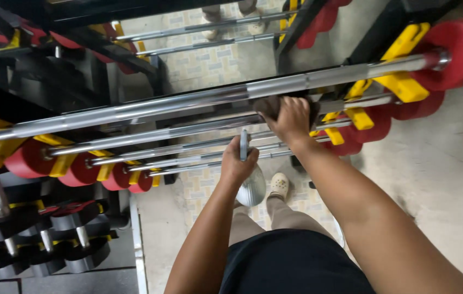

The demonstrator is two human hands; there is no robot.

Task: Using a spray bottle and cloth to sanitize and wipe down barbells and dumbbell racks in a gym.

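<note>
Even indoor light; glare streaks the steel bars (188,103) above the fingers (291,106), wide-angle bending at edges, slight softness throughout.

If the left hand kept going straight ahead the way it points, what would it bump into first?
Probably the silver bar just beyond its knuckles. The left hand, gripping a spray bottle, points up toward the rack of barbells. Depth is hard to judge from above.

The right hand (291,118) hides the dark cloth (267,106) it presses on the bar; the dumbbells (41,239) run off the left edge.
</note>
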